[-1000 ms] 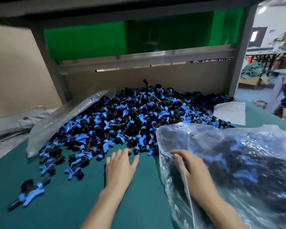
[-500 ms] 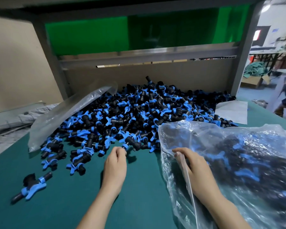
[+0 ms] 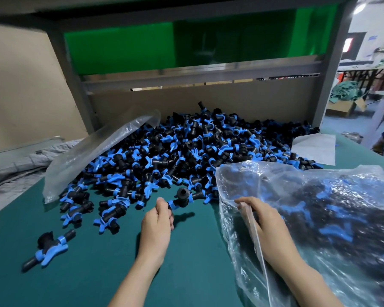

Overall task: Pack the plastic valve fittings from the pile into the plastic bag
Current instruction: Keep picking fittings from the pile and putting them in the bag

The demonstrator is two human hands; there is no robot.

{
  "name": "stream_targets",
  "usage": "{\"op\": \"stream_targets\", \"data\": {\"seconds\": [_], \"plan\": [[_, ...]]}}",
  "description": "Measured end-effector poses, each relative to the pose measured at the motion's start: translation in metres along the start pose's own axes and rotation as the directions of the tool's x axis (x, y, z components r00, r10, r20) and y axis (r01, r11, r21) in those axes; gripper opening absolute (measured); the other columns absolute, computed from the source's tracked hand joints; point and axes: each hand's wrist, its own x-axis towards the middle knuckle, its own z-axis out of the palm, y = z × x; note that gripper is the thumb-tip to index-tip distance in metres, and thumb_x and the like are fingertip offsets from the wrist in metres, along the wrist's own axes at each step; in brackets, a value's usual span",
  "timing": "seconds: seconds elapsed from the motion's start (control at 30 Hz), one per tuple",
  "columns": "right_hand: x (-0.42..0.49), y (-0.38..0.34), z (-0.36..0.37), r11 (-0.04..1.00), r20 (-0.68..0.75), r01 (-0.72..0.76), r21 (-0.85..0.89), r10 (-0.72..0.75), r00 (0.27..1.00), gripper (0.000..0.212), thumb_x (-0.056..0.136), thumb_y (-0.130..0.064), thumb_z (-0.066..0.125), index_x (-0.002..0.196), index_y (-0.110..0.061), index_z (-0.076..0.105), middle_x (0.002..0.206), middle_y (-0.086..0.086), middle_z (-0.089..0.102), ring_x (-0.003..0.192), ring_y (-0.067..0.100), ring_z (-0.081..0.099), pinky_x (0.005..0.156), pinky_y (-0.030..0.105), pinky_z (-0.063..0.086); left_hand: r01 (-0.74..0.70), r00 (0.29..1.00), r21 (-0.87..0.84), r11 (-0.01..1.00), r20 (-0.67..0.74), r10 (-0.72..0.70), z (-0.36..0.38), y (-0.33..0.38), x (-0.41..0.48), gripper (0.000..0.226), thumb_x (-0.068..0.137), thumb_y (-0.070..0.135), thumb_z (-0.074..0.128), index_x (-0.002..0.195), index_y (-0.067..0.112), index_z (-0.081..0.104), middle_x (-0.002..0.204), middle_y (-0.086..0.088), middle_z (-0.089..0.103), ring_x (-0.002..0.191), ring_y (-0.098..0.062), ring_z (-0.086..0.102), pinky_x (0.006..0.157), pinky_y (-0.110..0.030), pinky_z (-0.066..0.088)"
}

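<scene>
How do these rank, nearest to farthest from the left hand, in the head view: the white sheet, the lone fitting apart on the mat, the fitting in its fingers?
1. Held fitting, pinched by the left hand, just ahead of it.
2. Lone fitting, on the mat to its left.
3. White sheet, far back right, beyond the pile.

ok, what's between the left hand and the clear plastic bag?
Head view: only bare green table mat there. The left hand pinches a black-and-blue plastic valve fitting; the right hand grips the clear plastic bag by its edge.
</scene>
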Motion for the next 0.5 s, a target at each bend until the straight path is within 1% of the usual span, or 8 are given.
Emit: {"op": "stream_targets", "data": {"seconds": [0.13, 0.27, 0.3, 0.4, 0.5], "plan": [[-0.0001, -0.0004, -0.0003, 1.000, 0.002, 0.006, 0.005, -0.006, 1.000, 0.021, 0.101, -0.033, 0.047, 0.111, -0.031, 0.065, 0.103, -0.020, 0.066, 0.095, -0.003, 0.054, 0.080, 0.009, 0.038, 0.000, 1.000, 0.005, 1.000, 0.007, 0.000, 0.0009, -0.0005, 0.0004, 0.049, 0.103, 0.044, 0.029, 0.062, 0.017, 0.032, 0.058, -0.001, 0.035, 0.056, -0.016, 0.033, 0.062, -0.034, 0.030], [-0.0009, -0.0003, -0.0006, 1.000, 0.005, 0.004, 0.010, -0.004, 1.000, 0.021, 0.102, -0.032, 0.047, 0.110, -0.031, 0.065, 0.101, -0.020, 0.066, 0.096, -0.008, 0.051, 0.079, 0.005, 0.036, 0.004, 1.000, 0.016, 1.000, 0.005, -0.004, -0.0002, -0.0041, 0.0010, 0.052, 0.103, 0.045, 0.030, 0.062, 0.015, 0.044, 0.053, 0.007, 0.046, 0.051, -0.009, 0.043, 0.061, -0.033, 0.038], [-0.0009, -0.0004, -0.0007, 1.000, 0.003, 0.007, 0.013, -0.007, 1.000, 0.021, 0.101, -0.032, 0.047, 0.110, -0.031, 0.065, 0.101, -0.020, 0.066, 0.096, -0.009, 0.051, 0.080, 0.005, 0.036, 0.000, 1.000, 0.018, 1.000, 0.004, -0.001, 0.0000, -0.0046, 0.0008, 0.052, 0.103, 0.045, 0.031, 0.065, 0.014, 0.048, 0.055, 0.008, 0.050, 0.052, -0.007, 0.046, 0.061, -0.031, 0.041], [-0.0014, -0.0005, -0.0004, 1.000, -0.008, 0.012, 0.018, -0.012, 1.000, 0.020, 0.101, -0.032, 0.047, 0.109, -0.032, 0.065, 0.101, -0.021, 0.066, 0.096, -0.005, 0.054, 0.081, 0.007, 0.038, 0.001, 1.000, 0.027, 1.000, -0.016, -0.001, 0.0008, -0.0056, 0.0007, 0.050, 0.103, 0.043, 0.033, 0.075, 0.012, 0.060, 0.065, 0.008, 0.059, 0.061, -0.010, 0.055, 0.064, -0.029, 0.044], [-0.0016, 0.0004, -0.0002, 1.000, -0.009, 0.011, 0.017, -0.010, 1.000, 0.020, 0.101, -0.034, 0.046, 0.109, -0.033, 0.064, 0.102, -0.022, 0.066, 0.096, -0.003, 0.055, 0.080, 0.007, 0.036, -0.019, 1.000, 0.030, 0.999, -0.003, 0.019, -0.0005, -0.0067, 0.0016, 0.037, 0.102, 0.042, 0.037, 0.085, 0.022, 0.063, 0.074, 0.006, 0.064, 0.067, -0.007, 0.058, 0.066, -0.027, 0.045]]}}
